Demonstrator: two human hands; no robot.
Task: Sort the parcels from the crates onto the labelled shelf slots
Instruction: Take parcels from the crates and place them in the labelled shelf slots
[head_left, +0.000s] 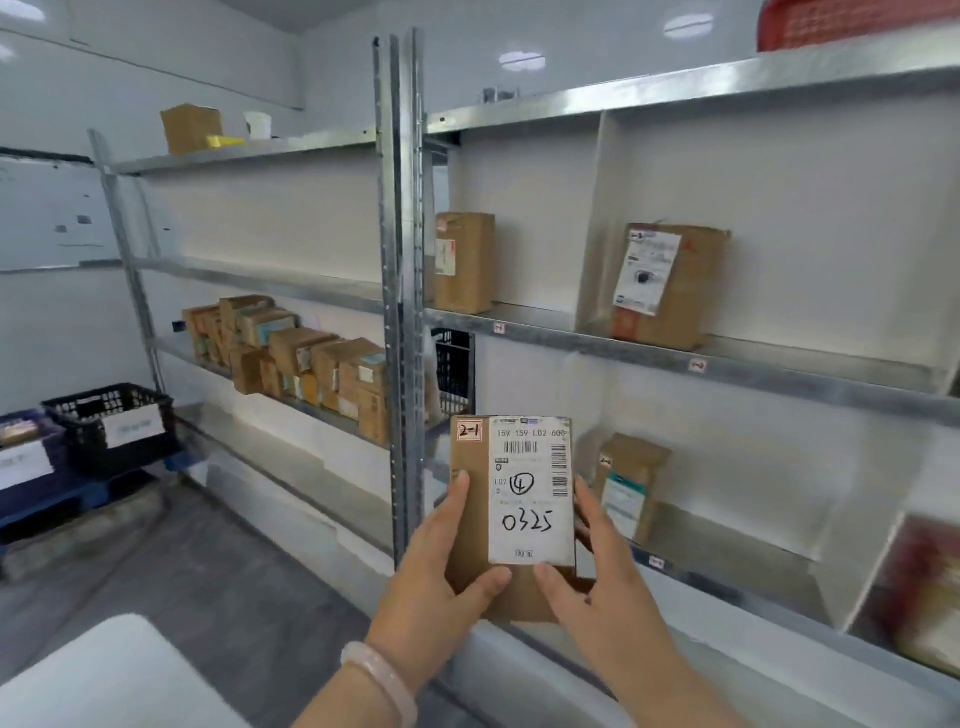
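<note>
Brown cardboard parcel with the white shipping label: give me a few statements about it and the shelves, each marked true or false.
1. Both the left hand and the right hand hold the brown cardboard parcel. True.
2. Its red-edged corner sticker reads 3-2. False: it reads 2-1.
3. The parcel rests on a shelf. False: it is held in the air before the metal shelf rack.
4. A black plastic crate stands at the far left. True.

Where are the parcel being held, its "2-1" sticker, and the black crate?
Parcel (470, 519): head view, bare cardboard left of its label.
"2-1" sticker (469, 431): head view, its middle.
Black crate (78, 441): head view, front wall left of its white label.
</note>
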